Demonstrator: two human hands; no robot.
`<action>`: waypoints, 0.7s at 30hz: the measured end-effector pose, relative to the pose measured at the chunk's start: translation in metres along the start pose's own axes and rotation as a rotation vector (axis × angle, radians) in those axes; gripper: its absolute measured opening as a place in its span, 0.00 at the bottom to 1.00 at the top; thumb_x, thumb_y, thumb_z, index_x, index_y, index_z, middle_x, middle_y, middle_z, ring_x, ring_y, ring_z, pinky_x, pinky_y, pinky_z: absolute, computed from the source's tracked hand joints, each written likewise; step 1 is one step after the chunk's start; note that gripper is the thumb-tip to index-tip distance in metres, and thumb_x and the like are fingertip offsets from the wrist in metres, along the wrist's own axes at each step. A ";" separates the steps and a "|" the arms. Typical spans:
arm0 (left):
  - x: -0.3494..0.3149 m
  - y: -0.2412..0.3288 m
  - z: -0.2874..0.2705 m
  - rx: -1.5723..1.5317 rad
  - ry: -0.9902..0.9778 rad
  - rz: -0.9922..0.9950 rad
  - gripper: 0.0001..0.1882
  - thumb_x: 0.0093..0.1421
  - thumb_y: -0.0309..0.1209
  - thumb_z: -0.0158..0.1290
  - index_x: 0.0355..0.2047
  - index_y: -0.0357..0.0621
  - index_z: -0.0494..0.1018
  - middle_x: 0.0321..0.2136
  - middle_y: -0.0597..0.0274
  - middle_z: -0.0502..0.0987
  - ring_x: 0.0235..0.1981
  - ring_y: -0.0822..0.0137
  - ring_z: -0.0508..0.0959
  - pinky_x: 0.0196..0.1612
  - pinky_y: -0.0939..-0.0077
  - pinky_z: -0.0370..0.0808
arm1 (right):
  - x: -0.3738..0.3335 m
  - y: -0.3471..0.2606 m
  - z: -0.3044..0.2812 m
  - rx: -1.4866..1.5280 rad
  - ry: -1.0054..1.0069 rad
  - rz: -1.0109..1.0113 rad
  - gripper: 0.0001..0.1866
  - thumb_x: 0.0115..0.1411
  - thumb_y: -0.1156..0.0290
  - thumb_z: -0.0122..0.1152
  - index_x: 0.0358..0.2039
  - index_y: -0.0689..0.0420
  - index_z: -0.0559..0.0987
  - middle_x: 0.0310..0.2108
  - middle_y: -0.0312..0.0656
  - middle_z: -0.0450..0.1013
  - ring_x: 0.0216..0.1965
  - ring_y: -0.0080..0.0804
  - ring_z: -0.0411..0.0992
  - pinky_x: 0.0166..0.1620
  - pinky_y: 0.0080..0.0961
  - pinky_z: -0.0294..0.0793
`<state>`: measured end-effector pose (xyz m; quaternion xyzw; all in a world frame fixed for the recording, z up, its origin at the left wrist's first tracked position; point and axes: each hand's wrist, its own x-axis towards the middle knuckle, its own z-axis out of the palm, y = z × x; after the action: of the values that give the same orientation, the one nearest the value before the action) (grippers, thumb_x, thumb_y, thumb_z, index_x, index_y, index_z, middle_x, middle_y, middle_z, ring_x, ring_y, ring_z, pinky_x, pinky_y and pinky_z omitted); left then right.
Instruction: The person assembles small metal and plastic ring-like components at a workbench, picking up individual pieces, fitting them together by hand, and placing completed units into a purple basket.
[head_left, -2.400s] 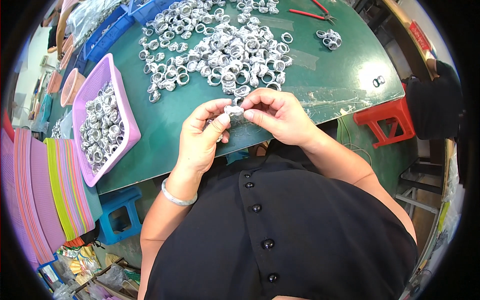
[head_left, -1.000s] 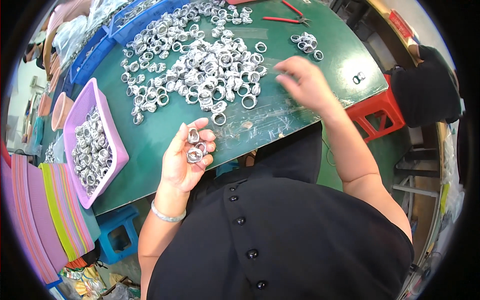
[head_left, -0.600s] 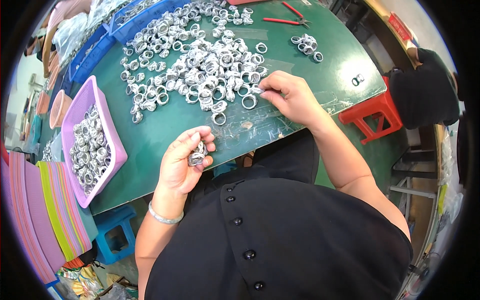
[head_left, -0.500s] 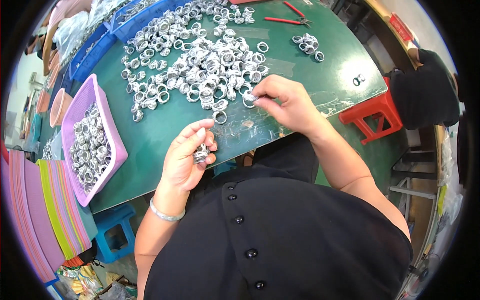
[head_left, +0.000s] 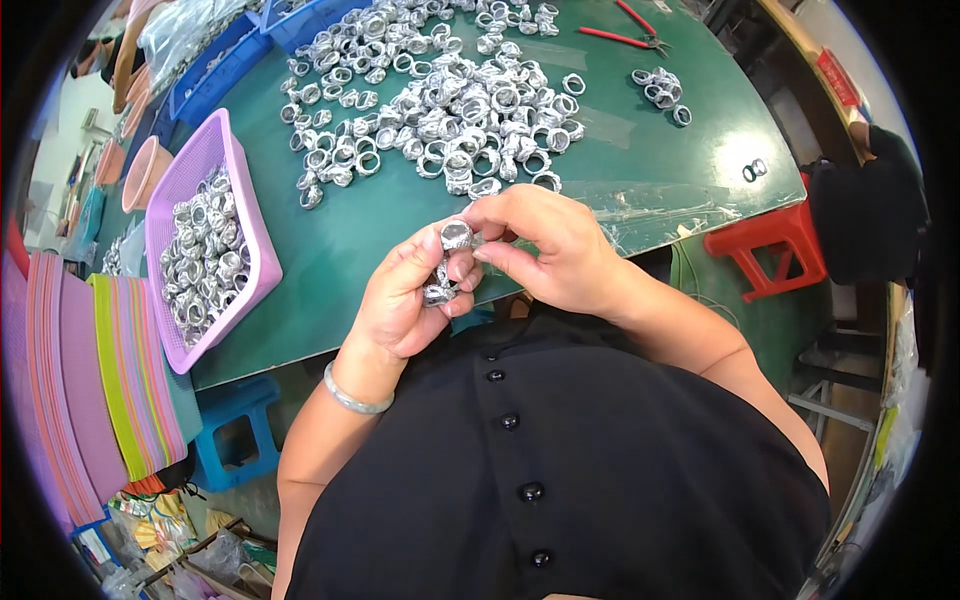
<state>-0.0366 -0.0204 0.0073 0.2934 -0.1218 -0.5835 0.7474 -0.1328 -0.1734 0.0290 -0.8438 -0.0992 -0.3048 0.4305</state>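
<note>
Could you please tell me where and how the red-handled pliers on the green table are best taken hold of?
Probably by the red handles of the pliers, from above and the left: the pliers lie flat, handles spread apart with their ends toward the left and far side, while the metal tip points right.

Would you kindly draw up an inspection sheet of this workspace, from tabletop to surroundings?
Surface: green tabletop, scuffed along its near edge.
Job's things: silver rings heaped on it; more inside the purple basket.
Clutter: red-handled pliers, far right.
Left hand: holds rings, one at its fingertips.
Right hand: fingertips close together at that ring; grip unclear.
Cables: what looks like a thin cord near the red stool.
Surroundings: blue stool and stacked baskets at left.
</note>
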 end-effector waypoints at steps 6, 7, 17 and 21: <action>0.000 -0.002 0.000 -0.051 0.078 -0.065 0.19 0.62 0.46 0.38 0.39 0.42 0.66 0.21 0.67 0.63 0.25 0.72 0.63 0.19 0.86 0.61 | -0.002 0.008 0.006 0.007 0.042 0.082 0.07 0.47 0.78 0.60 0.29 0.59 0.75 0.24 0.41 0.70 0.25 0.37 0.71 0.28 0.26 0.70; 0.000 -0.003 -0.002 -0.070 0.084 -0.080 0.19 0.63 0.46 0.38 0.38 0.43 0.66 0.20 0.66 0.63 0.25 0.71 0.63 0.19 0.86 0.61 | -0.003 0.008 0.007 0.008 0.041 0.083 0.07 0.47 0.78 0.60 0.29 0.59 0.75 0.24 0.41 0.70 0.25 0.37 0.71 0.28 0.26 0.70; -0.001 -0.004 -0.002 -0.061 0.146 -0.118 0.18 0.62 0.46 0.39 0.36 0.44 0.67 0.20 0.65 0.64 0.24 0.71 0.63 0.19 0.85 0.63 | -0.005 0.013 0.006 0.209 0.011 0.304 0.04 0.52 0.78 0.57 0.30 0.61 0.76 0.25 0.41 0.73 0.26 0.27 0.72 0.29 0.20 0.70; -0.001 -0.004 -0.004 -0.089 0.100 -0.097 0.16 0.62 0.43 0.41 0.36 0.43 0.67 0.21 0.65 0.68 0.24 0.71 0.67 0.20 0.84 0.63 | -0.004 0.011 0.004 0.200 -0.008 0.305 0.04 0.52 0.78 0.57 0.30 0.61 0.77 0.25 0.41 0.73 0.26 0.27 0.72 0.30 0.20 0.70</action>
<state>-0.0377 -0.0192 0.0019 0.2944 -0.0439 -0.6083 0.7358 -0.1296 -0.1772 0.0173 -0.8034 -0.0016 -0.2211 0.5529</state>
